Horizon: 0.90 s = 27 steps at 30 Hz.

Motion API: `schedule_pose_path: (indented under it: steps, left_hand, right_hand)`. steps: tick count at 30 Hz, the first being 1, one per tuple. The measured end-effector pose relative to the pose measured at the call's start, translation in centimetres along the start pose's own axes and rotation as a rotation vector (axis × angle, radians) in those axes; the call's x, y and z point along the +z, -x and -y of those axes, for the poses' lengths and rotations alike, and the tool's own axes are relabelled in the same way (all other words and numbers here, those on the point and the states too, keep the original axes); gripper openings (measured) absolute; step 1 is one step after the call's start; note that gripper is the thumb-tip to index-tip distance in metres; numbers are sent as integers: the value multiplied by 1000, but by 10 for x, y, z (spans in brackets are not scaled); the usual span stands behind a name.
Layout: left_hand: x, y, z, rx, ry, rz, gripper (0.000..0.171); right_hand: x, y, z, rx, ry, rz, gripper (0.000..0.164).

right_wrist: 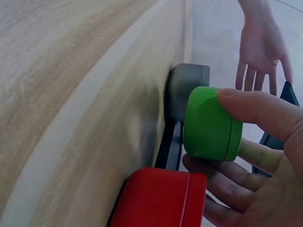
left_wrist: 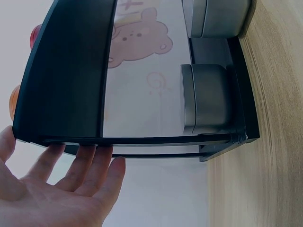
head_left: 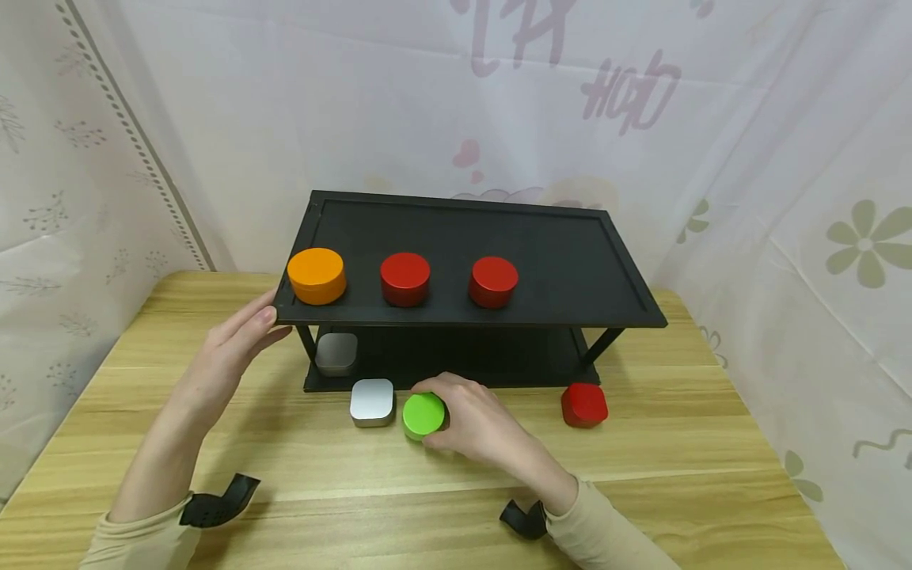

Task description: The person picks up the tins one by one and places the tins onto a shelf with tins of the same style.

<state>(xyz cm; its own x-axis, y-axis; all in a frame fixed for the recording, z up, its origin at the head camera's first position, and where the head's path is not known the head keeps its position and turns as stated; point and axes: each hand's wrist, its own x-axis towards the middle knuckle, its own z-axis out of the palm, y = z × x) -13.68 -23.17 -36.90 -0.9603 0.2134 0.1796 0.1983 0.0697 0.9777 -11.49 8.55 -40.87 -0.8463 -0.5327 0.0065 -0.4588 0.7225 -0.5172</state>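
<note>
A round green tin (head_left: pixel 423 415) is pinched between the thumb and fingers of my right hand (head_left: pixel 476 421), low at the front of the black shelf; whether it touches the table I cannot tell. My left hand (head_left: pixel 231 348) touches the left end of the shelf's upper board (head_left: pixel 456 229), thumb at the front corner, fingers extended along the side. On that board stand an orange round tin (head_left: pixel 317 275) and two red round tins (head_left: pixel 405 279) (head_left: pixel 493 282). A silver square tin (head_left: pixel 372 402) lies left of the green one. Another silver tin (left_wrist: pixel 210 99) sits on the lower board.
A red square tin (head_left: pixel 584 405) rests on the wooden table (head_left: pixel 342 491) near the shelf's right front foot. White printed cloth (head_left: pixel 399 95) hangs behind the shelf and at both sides. Thin black legs (head_left: pixel 602 346) support the upper board.
</note>
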Motion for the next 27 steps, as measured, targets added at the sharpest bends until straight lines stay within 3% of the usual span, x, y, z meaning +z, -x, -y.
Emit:
schedule_pose_path:
  steps: [10,22,27]
  left_hand:
    - [1,-1,-1,13,30,1,44]
    - [-1,1,0,1,-25,0,45]
    - [1,1,-1,6,4,-10,45]
  right_hand:
    - [-9,5,0,28,-43,-16,57]
    - [-15,8,-1,16,-52,-44,57]
    - [-15,9,-1,18,-50,-49,58]
